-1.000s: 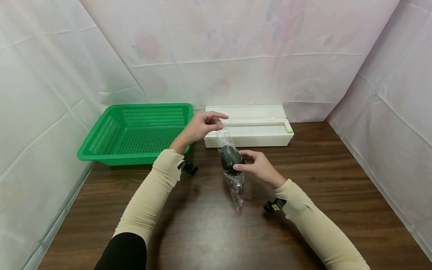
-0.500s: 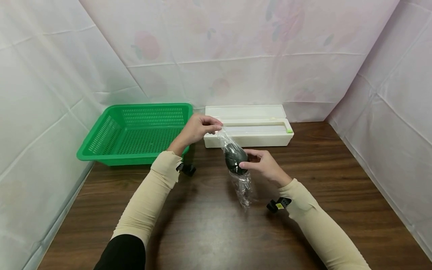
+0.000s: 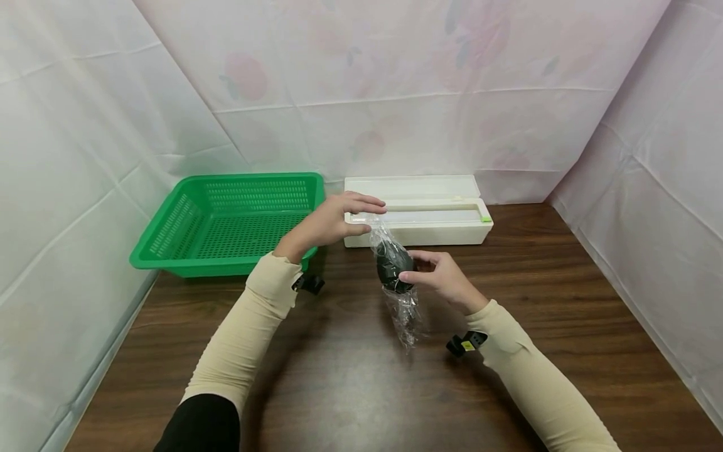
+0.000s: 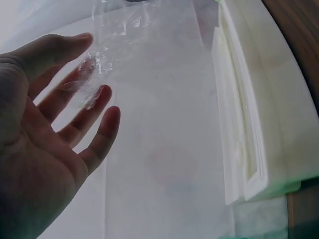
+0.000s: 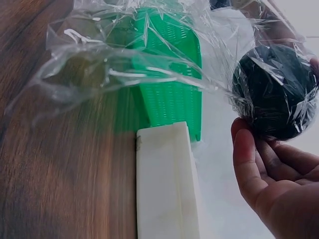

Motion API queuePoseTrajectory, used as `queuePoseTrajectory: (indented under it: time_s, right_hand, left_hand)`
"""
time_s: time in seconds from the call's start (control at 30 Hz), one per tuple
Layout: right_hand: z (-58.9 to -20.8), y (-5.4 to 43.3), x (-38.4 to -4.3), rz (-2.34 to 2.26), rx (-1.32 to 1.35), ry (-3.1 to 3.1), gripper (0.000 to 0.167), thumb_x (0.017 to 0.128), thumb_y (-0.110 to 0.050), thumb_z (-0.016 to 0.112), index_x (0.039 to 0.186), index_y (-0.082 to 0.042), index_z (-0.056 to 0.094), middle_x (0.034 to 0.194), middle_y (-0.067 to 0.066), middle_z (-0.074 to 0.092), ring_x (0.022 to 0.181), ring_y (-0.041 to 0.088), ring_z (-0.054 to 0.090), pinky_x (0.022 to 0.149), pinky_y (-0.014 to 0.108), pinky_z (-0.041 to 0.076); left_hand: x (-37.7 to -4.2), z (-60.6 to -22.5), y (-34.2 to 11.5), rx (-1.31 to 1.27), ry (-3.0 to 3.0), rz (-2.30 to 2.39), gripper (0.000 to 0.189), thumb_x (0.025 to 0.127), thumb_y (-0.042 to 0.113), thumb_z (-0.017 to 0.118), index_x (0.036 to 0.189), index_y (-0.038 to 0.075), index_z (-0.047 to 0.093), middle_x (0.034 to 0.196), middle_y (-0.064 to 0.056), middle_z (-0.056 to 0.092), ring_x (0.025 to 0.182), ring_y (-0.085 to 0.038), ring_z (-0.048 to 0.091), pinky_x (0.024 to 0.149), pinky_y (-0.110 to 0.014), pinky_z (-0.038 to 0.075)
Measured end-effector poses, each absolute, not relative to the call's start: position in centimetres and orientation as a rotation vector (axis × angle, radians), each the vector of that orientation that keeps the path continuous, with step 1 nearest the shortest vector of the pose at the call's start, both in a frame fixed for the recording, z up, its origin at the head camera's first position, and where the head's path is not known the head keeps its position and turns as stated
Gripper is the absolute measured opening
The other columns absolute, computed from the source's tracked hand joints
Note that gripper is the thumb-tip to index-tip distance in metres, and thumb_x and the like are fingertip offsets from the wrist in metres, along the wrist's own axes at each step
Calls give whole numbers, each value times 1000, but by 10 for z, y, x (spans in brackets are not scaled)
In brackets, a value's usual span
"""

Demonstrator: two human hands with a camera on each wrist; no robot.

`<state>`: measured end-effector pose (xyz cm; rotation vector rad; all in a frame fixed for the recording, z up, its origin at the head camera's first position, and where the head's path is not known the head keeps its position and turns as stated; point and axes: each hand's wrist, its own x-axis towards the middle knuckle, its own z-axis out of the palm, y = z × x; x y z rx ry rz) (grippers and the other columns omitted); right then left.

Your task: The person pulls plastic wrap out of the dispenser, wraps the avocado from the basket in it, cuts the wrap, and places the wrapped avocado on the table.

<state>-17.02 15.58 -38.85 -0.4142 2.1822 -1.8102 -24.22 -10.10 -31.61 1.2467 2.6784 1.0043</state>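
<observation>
A dark, oval, avocado-like object, tightly wrapped in clear cling film, is held above the table. My right hand pinches it from the right side between thumb and fingers; the right wrist view shows the dark round end over the fingertips. Loose film trails off both ends, one tail hanging toward me. At the upper tail my left hand has its thumb and fingers spread apart. In the left wrist view the film's crumpled end lies beside those fingers, which do not close on it.
On the left of the wooden table stands a green plastic basket. Right of it is a white cling film dispenser box with its lid raised. White curtains enclose the back and sides.
The wrapped object has shifted slightly right with my right hand. My left hand was pinching the upper film tail; its thumb and fingers have since parted from it.
</observation>
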Motion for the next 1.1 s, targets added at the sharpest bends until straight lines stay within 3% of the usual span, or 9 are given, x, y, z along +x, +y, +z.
queuePoseTrajectory:
  time_s: [0.17,0.43,0.93,1.1]
  right_hand:
    - [-389,155,-170,-1817,-435,2177,50,84,-12,74,128,5,60,111,19,69,88,9,67,76,23,56]
    - [-389,154,-171,-1833,-445,2179,50,84,-10,74,128,6,59,112,21,69,88,9,67,77,23,56]
    - [-388,154,-171,-1890,-451,2122,53,83,-5,71,131,10,56,117,24,66,91,7,67,80,22,56]
    - [-391,157,-170,-1938,-446,2075,55,82,-3,71,132,12,53,110,11,70,90,7,66,78,22,56]
  left_hand:
    - [-239,-317,-99,1244,2778,797,36,92,17,68,127,9,66,131,-10,63,127,-30,52,110,-47,39]
    - [-238,-323,-98,1331,2947,846,14,89,15,70,99,8,76,97,-5,73,91,-20,64,81,-35,53]
    - [-234,-342,-102,1355,3016,1041,9,87,17,73,92,11,77,91,-2,74,87,-18,64,78,-36,52]
    - [-230,-344,-103,1307,2988,1149,9,86,16,74,93,11,77,92,-3,74,86,-17,63,75,-35,51]
